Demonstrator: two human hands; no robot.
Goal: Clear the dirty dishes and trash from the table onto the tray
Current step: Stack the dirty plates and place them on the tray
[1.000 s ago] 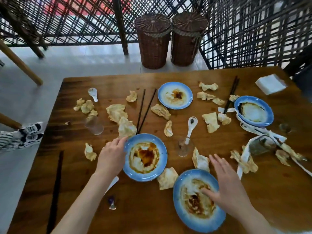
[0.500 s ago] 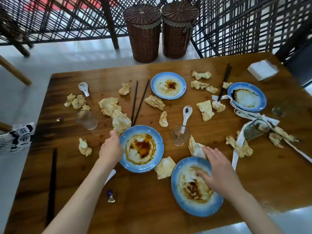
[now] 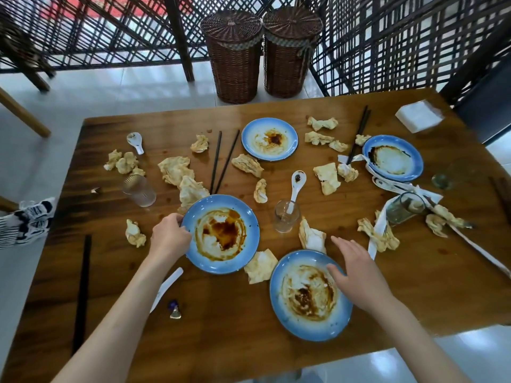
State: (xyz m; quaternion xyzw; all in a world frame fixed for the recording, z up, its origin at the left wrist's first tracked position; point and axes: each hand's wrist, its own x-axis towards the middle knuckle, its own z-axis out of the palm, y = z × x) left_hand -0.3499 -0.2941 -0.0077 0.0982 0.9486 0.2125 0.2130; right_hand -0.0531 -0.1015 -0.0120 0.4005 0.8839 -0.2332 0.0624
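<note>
A wooden table (image 3: pixel 276 355) stands on a pale tiled floor (image 3: pixel 110 92) that shines with daylight. Behind it, two lidded wicker baskets (image 3: pixel 235 59) sit side by side against a dark lattice screen (image 3: pixel 387 42). A chair leg (image 3: pixel 22 111) slants in at left.

Restaurant: littered table (image 3: pixel 276 341), lattice screens (image 3: pixel 387 45)

No text, label, brand or number could be read anywhere in the view. The white paper strip (image 3: pixel 398 186) trailing beside the far right plate (image 3: pixel 393 157) carried small dark marks, possibly print, but they were too blurred to make out. The small purple wrapper (image 3: pixel 174 309) near the table's (image 3: pixel 221 341) front showed no legible lettering either.
</note>
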